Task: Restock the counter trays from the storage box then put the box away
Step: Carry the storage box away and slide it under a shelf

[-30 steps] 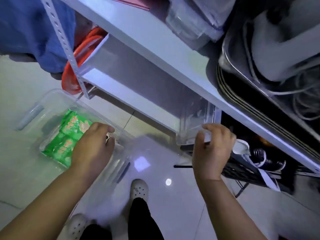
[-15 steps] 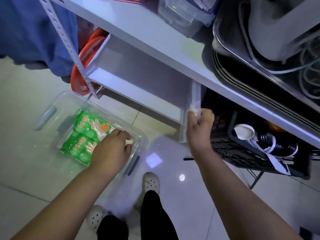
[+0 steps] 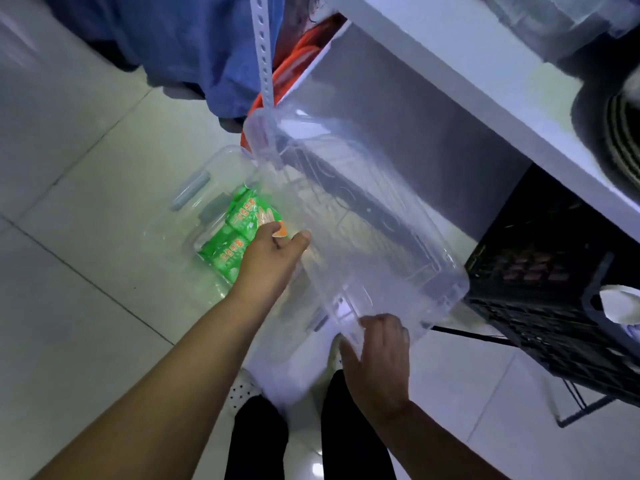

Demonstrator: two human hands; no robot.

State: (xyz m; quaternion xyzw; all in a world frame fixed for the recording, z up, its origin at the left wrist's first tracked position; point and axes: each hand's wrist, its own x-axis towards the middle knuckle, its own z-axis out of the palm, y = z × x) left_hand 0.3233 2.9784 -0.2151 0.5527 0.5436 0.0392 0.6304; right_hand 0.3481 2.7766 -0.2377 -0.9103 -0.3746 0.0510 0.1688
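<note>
Since half a second ago the clear lid (image 3: 346,216) has come out from its upright place under the shelf and now hangs tilted over the storage box (image 3: 225,157), and the left hand (image 3: 273,258) has left the box rim to take the lid's left long edge. That hand pinches the edge, thumb on top and fingers curled below. The right hand (image 3: 377,355) has moved from the lid's upper edge to its near short edge, where its fingers curl round the rim.

The storage box stands open on the tiled floor (image 3: 86,237), at the foot of the perforated post (image 3: 261,53) of the rack, with its right part seen only through the lid. Green packets (image 3: 239,230) lie flat inside it, just beside the left hand. A grey latch (image 3: 190,190) sticks out from the box's far left end.

Above the lid runs the white shelf board (image 3: 485,74). Blue cloth (image 3: 194,46) hangs left of the post, and an orange object (image 3: 298,60) shows behind the post. A black crate (image 3: 554,306) sits under the shelf to the right. Near the bottom edge are a white shoe (image 3: 242,389) and black trousers (image 3: 256,441).
</note>
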